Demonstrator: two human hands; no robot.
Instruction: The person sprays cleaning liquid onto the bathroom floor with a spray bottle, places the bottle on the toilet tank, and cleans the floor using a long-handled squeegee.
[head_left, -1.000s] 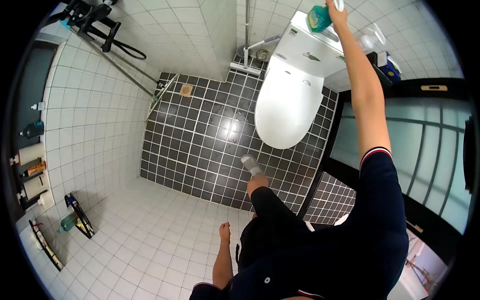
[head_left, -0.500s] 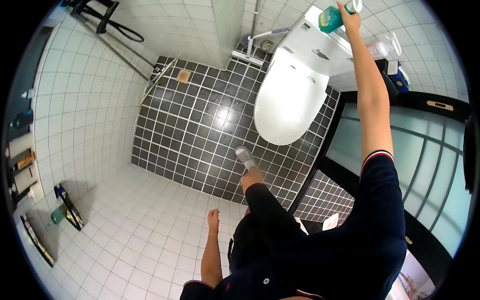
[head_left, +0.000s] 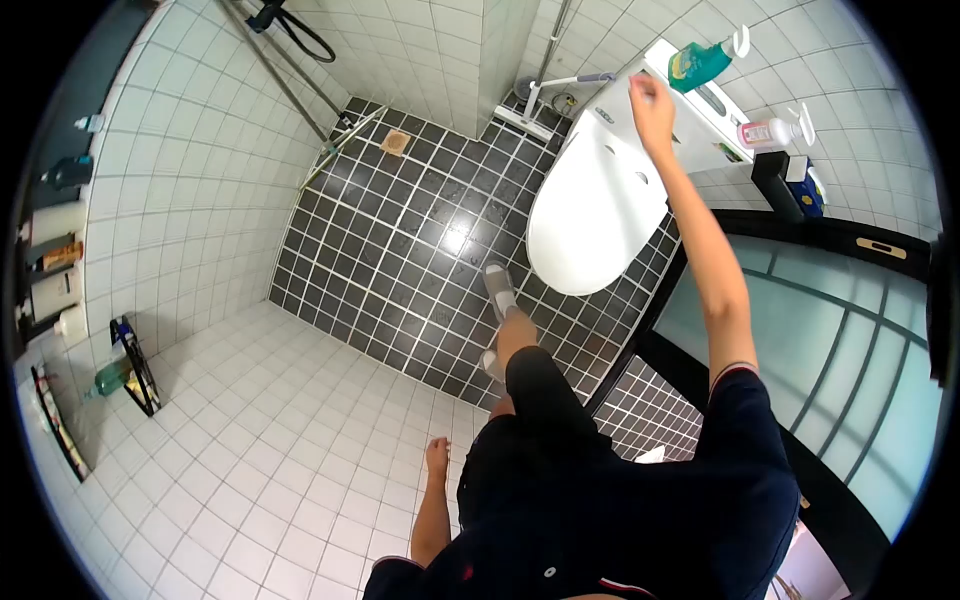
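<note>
A green spray bottle point(head_left: 698, 66) with a white trigger head stands on the toilet tank point(head_left: 655, 62). My right hand point(head_left: 653, 112) is over the tank just left of the bottle, apart from it, empty, its fingers loosely bent and parted. Farther right on the tank is a white and pink spray bottle point(head_left: 772, 132). Below lies the closed white toilet lid point(head_left: 580, 220). My left hand point(head_left: 437, 456) hangs at my side with its fingers curled in and nothing visible in it.
A white-headed squeegee point(head_left: 525, 122) leans in the corner beside the toilet. A floor drain point(head_left: 395, 142) sits in the dark tiled floor point(head_left: 400, 230). The black-framed glass door point(head_left: 800, 320) is at the right. Wall shelves with bottles point(head_left: 60, 258) line the left.
My right hand has let go of the green spray bottle, which now stands on the tank, and has moved left and down. The whole view has shifted slightly.
</note>
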